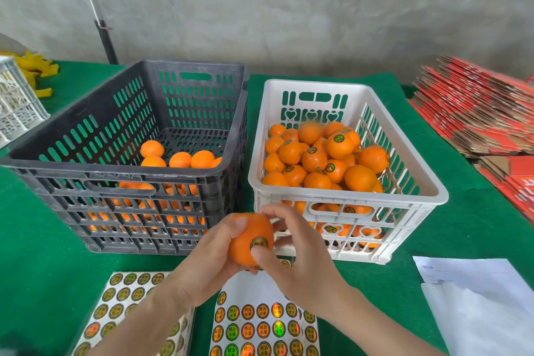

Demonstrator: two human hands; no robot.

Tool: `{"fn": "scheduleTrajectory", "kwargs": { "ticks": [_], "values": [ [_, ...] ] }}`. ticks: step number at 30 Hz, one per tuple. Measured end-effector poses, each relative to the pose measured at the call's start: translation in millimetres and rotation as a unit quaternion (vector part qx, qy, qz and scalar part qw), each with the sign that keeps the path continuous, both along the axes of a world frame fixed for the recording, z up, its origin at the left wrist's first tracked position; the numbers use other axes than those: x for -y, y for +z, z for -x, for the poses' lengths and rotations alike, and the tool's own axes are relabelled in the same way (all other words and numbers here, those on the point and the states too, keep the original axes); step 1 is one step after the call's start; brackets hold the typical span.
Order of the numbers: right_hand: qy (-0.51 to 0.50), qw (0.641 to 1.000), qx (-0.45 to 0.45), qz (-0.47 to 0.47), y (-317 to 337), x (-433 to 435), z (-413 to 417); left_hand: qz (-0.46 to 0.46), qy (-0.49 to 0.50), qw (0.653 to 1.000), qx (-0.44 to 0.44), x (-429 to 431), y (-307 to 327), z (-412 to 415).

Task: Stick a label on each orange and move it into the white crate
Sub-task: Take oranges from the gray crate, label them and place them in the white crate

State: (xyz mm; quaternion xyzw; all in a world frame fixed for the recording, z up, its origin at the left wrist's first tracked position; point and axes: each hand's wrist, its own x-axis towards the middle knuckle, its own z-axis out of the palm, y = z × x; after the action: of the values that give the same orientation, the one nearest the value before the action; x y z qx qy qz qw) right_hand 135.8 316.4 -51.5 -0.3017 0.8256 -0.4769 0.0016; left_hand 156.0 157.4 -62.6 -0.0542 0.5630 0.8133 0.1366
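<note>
Left hand (208,263) cupping orange (245,243), right hand (300,263) pinching it, thumb (258,255) pressing beside label (259,242); label likely creasing or peeling if thumb is sliding.

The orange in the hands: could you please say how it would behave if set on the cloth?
The orange looks round, so it would probably roll on the green cloth. It seems firm: the left hand grips it without denting.
</note>
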Motion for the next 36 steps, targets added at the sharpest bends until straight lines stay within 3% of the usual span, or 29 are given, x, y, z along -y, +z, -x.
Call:
{"fn": "scheduleTrajectory", "kwargs": {
  "ticks": [2,4,8,10,12,14,16,19,22,23,24,26,28,29,31,33,36],
  "values": [
    [0.026,0.997,-0.055,0.057,8.6,0.3,1.7,0.041,0.006,0.997,-0.062,-5.2,23.5,6.2],
    [0.01,0.99,-0.098,0.099,22.6,2.7,12.1,0.142,0.005,0.98,-0.137,-9.4,51.4,14.8],
    [-0.053,0.983,-0.128,0.117,54.9,3.8,59.2,0.369,0.03,0.888,-0.272,3.2,92.2,52.8],
    [-0.081,0.992,-0.086,0.044,64.8,-0.7,96.3,0.489,0.129,0.819,-0.272,22.3,99.1,78.7],
    [-0.092,0.989,-0.032,-0.111,64.1,-8.5,140.0,0.597,0.172,0.752,-0.219,46.6,96.6,98.5],
    [-0.078,0.955,0.011,-0.285,52.8,-15.1,175.8,0.662,0.16,0.714,-0.162,68.2,88.7,109.0],
    [-0.059,0.919,0.056,-0.386,37.0,-17.9,196.7,0.699,0.146,0.688,-0.129,83.8,83.0,111.0],
    [-0.034,0.902,0.072,-0.425,21.5,-17.1,208.6,0.72,0.138,0.672,-0.102,106.4,80.8,110.2],
    [-0.018,0.856,0.014,-0.516,29.3,-11.2,213.3,0.743,0.132,0.652,-0.067,128.3,80.4,107.5],
    [-0.018,0.856,-0.008,-0.517,38.2,-6.9,213.9,0.748,0.13,0.648,-0.057,135.1,79.2,106.3],
    [-0.024,0.878,-0.029,-0.477,51.0,-0.1,211.9,0.751,0.131,0.646,-0.05,141.2,77.8,104.6],
    [-0.067,0.944,-0.089,-0.309,79.3,23.9,202.3,0.743,0.137,0.654,-0.041,150.5,74.3,101.1],
    [-0.088,0.97,-0.166,-0.153,100.1,60.1,191.1,0.717,0.154,0.678,-0.046,155.2,70.4,98.5],
    [-0.057,0.975,-0.182,-0.119,106.5,80.0,184.8,0.702,0.165,0.691,-0.052,155.9,68.4,98.0],
    [0.064,0.971,-0.172,-0.153,108.1,123.1,175.2,0.68,0.191,0.705,-0.062,156.6,64.8,98.4],
    [0.186,0.918,-0.161,-0.31,98.1,168.2,177.6,0.662,0.221,0.713,-0.067,158.5,62.9,99.4],
    [0.309,0.754,-0.097,-0.571,66.5,231.2,185.2,0.617,0.249,0.743,-0.071,163.5,61.7,100.1]
  ]
}}
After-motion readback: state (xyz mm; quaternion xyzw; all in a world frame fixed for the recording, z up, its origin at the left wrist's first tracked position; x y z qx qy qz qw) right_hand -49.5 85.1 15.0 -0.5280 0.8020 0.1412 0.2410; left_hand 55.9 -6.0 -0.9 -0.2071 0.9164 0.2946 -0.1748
